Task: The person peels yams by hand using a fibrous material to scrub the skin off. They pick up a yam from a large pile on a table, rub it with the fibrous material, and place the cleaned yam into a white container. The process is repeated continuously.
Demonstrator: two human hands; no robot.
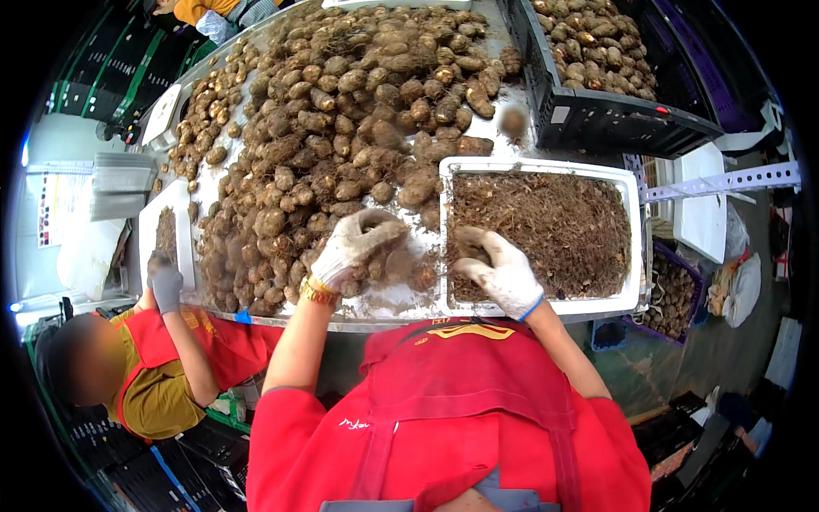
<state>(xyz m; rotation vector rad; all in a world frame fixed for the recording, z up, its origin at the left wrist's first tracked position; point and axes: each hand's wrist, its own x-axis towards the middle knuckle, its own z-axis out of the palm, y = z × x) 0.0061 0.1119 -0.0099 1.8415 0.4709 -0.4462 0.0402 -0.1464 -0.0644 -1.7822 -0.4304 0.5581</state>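
A large heap of brown, root-haired taro corms [341, 111] covers the metal table before me. My left hand [351, 246], in a whitish glove with a gold band at the wrist, is over the heap's near edge. Its fingers curve, with a gap between thumb and fingers and nothing plainly held. A blurred corm [397, 263] is just beside those fingers. My right hand [505, 275], also gloved, is above the left side of a white foam box [546, 309]. Its fingers are bent and apart, with nothing visible in them. Loose root fibres and soil [546, 230] fill the box.
A black crate [614, 119] of corms stands at the far right; a blurred corm [512, 124] appears beside it. At left, a co-worker in a red apron [230, 341] has a gloved hand [165, 286] near another white box [147, 230]. A purple-rimmed crate [670, 294] of corms sits lower right.
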